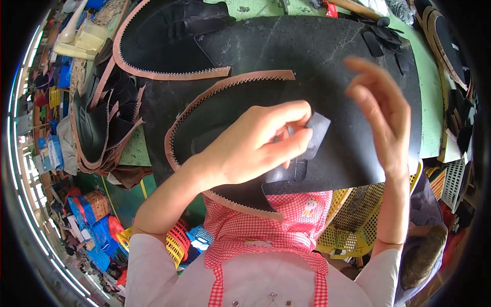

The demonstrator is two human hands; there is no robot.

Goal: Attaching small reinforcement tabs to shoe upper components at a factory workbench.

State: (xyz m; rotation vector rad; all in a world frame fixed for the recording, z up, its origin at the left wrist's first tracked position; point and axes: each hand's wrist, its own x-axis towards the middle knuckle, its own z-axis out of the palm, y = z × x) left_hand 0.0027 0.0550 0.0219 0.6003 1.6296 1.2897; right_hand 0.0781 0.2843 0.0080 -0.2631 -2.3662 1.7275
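Between the thumb and fingers of my left hand [255,146] is a small dark grey patch [319,132], apparently leather or similar sheet. Under that hand lies a black shoe upper [230,105] with a pinkish-tan edge band and zigzag stitching; my wrist hides part of it. My right hand [383,115] is raised over the right side of the black work board [353,158], slightly blurred, holding nothing, its thumb and fingers apart. Another stitched black upper [163,43] rests at the board's far left.
Small black offcuts [383,43] lie at the far right of the board, near a hammer [365,11]. A pile of uppers [92,133] sits on the left, others [445,46] at the right. Yellow plastic baskets [371,210] stand below the table's right front edge.
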